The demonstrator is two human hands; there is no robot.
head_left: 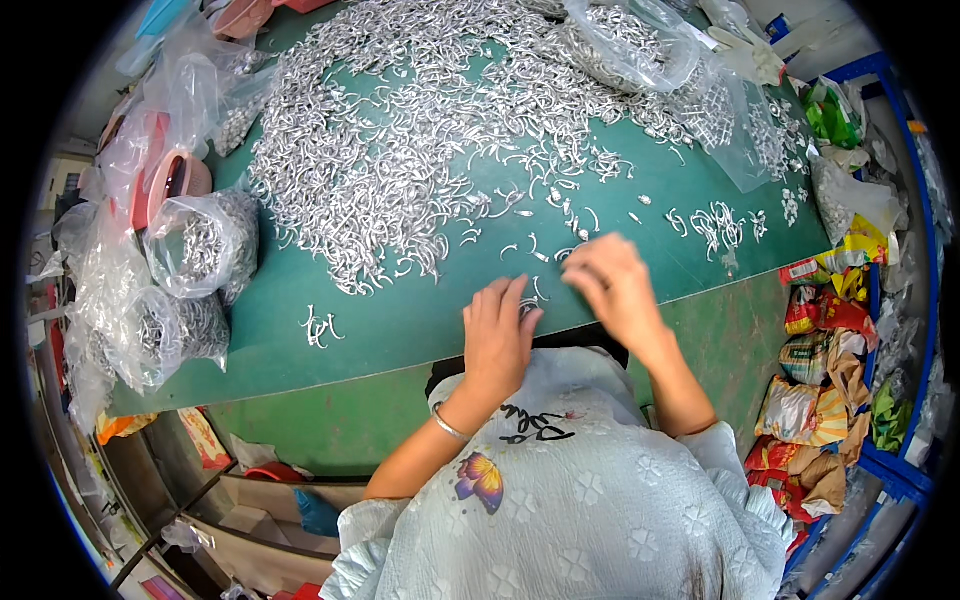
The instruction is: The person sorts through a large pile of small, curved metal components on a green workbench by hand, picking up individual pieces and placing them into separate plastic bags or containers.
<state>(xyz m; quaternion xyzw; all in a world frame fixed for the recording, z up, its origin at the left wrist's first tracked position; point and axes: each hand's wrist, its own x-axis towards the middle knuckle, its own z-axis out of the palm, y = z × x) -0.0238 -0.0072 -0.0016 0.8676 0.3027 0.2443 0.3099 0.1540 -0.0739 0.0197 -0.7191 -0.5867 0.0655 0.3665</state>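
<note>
A great heap of small curved silvery metal pieces (370,190) covers much of the green table (440,320). At the table's near edge, my left hand (495,340) is closed, its fingers side by side; a small curved metal piece (528,307) shows between thumb and forefinger. My right hand (618,285) hangs just right of it, bent at the fingers and smeared by motion. Whether it holds anything is hidden. Several loose pieces (535,245) lie just beyond both hands. Apart from the heap are a small group (320,327) at the left and a larger one (718,228) at the right.
Clear plastic bags of metal pieces (205,245) crowd the table's left side, beside a pink basket (180,177). Another large clear bag (735,130) lies at the far right. Blue shelving (890,470) and colourful sacks (800,410) stand right of the table.
</note>
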